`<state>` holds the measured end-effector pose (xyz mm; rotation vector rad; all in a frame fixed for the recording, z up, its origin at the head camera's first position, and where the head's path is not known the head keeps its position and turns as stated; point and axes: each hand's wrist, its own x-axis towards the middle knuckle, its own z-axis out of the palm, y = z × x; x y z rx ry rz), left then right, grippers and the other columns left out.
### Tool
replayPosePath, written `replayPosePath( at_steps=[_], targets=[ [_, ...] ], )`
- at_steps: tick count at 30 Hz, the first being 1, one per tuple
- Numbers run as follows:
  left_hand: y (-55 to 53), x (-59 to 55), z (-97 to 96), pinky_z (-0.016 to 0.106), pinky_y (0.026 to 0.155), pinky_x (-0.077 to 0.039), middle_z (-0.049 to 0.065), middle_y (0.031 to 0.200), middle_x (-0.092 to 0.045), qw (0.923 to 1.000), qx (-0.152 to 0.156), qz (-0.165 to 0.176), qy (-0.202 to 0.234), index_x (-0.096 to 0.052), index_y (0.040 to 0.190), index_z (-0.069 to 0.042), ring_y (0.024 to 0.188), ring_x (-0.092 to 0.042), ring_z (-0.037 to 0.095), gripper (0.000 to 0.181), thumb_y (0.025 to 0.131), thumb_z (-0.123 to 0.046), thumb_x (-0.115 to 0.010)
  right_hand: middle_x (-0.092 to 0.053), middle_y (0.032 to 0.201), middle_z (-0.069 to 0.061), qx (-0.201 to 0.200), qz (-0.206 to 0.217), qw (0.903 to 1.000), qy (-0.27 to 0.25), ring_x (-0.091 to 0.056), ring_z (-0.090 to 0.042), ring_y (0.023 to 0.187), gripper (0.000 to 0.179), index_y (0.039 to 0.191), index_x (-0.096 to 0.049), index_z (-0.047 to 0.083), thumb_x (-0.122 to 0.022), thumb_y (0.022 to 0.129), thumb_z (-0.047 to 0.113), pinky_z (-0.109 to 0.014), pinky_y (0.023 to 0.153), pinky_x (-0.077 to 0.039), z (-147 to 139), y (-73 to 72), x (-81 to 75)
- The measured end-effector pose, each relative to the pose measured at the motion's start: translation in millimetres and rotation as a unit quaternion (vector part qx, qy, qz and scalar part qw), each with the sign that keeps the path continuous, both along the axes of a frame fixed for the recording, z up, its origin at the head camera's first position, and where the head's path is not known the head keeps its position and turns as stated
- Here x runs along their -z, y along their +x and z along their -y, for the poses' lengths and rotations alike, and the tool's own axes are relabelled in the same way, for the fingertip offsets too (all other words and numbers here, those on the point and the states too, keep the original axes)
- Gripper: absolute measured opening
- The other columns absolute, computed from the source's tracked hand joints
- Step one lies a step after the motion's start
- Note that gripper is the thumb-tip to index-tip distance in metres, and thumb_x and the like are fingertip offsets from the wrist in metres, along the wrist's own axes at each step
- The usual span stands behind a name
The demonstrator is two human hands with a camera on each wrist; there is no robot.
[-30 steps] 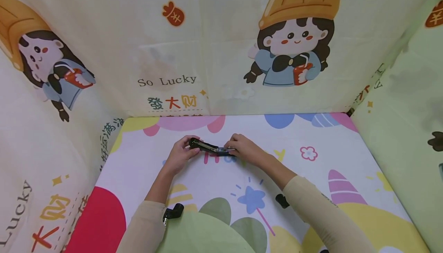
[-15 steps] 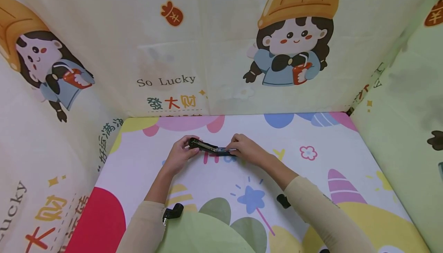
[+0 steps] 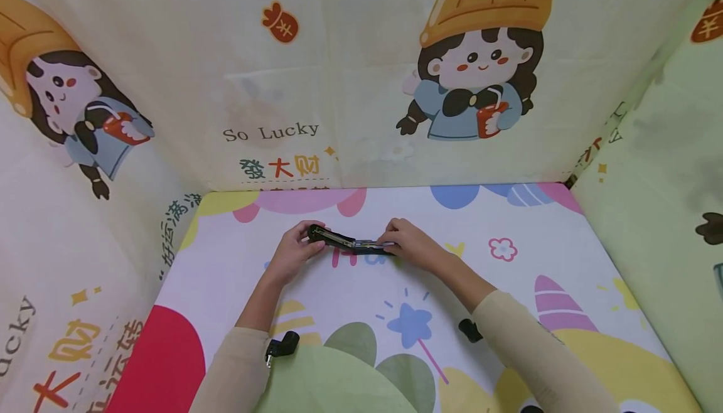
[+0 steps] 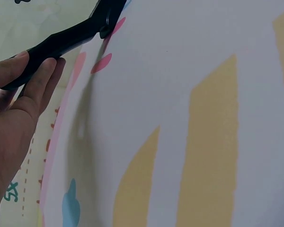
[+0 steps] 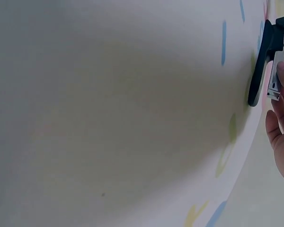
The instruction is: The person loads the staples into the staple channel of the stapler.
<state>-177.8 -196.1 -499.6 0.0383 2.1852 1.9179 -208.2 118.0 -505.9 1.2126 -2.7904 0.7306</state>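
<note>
Apparently, the stapler point(image 3: 344, 243) is held between two hands so that its inside faces up: it is spread wide at the hinge, one part slanting down from the left, the other lying nearly level on the right. The left hand point(image 3: 294, 253) grips the left end, thumb on one side and fingers point(image 4: 41, 79) curled on the other, probably to steady it while the right hand works at the opposite end. The right hand point(image 3: 409, 243) pinches the metal strip point(image 5: 273, 86) with the thumb on its face, the remaining fingers loosely bent; that close pinch suits a narrow part. A gap separates the strip's outer end from the black base point(image 5: 259, 78) beside it.

So the stapler lies just right of the left hand's palm and left of the right hand, towards the far side of the table point(image 3: 463, 231). Whether its base touches the printed cover, I cannot tell.
</note>
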Motion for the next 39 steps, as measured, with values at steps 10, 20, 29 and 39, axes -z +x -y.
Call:
replayPosePath(
  at_steps=[10, 20, 29, 39],
  targets=[
    [0.5, -1.1, 0.4, 0.028, 0.093, -0.06, 0.021, 0.137, -0.056, 1.0, 0.002, -0.003, -0.001, -0.057, 0.137, -0.003, 0.109, -0.064, 0.026, 0.042, 0.096, 0.002, -0.068, -0.065, 0.103, -0.007, -0.004, -0.023, 0.9996, -0.014, -0.059, -0.022, 0.096, 0.022, 0.11, -0.08, 0.013, -0.079, 0.089, 0.006, -0.034, 0.083, -0.053, -10, 2.1, 2.8],
    [0.0, -0.4, -0.3, 0.027, 0.092, -0.06, 0.022, 0.136, -0.056, 0.9999, 0.002, 0.0, 0.011, -0.056, 0.137, -0.001, 0.108, -0.064, 0.025, 0.043, 0.096, 0.005, -0.067, -0.064, 0.11, -0.008, 0.012, 0.01, 0.9998, -0.008, -0.058, -0.022, 0.101, 0.023, 0.115, -0.079, 0.014, -0.078, 0.093, 0.011, -0.036, 0.088, -0.054, -15, 5.2, 3.6],
    [-0.7, -2.5, -0.4, 0.026, 0.092, -0.06, 0.023, 0.137, -0.056, 0.9999, 0.002, -0.004, 0.016, -0.056, 0.137, 0.001, 0.109, -0.065, 0.024, 0.042, 0.096, 0.006, -0.066, -0.065, 0.115, -0.005, 0.042, 0.025, 0.9987, -0.015, -0.058, -0.022, 0.106, 0.03, 0.123, -0.075, 0.015, -0.078, 0.094, 0.021, -0.04, 0.095, -0.053, -21, 10.2, 2.0],
    [0.1, -3.6, -0.3, 0.03, 0.094, -0.06, 0.022, 0.136, -0.055, 0.9999, 0.005, -0.002, 0.013, -0.056, 0.138, 0.0, 0.109, -0.064, 0.026, 0.043, 0.096, 0.006, -0.067, -0.068, 0.119, -0.01, 0.088, 0.072, 0.9934, -0.009, -0.061, -0.026, 0.109, 0.043, 0.129, -0.069, 0.008, -0.081, 0.09, 0.021, -0.047, 0.099, -0.053, -31, 10.7, 7.4]
  ],
)
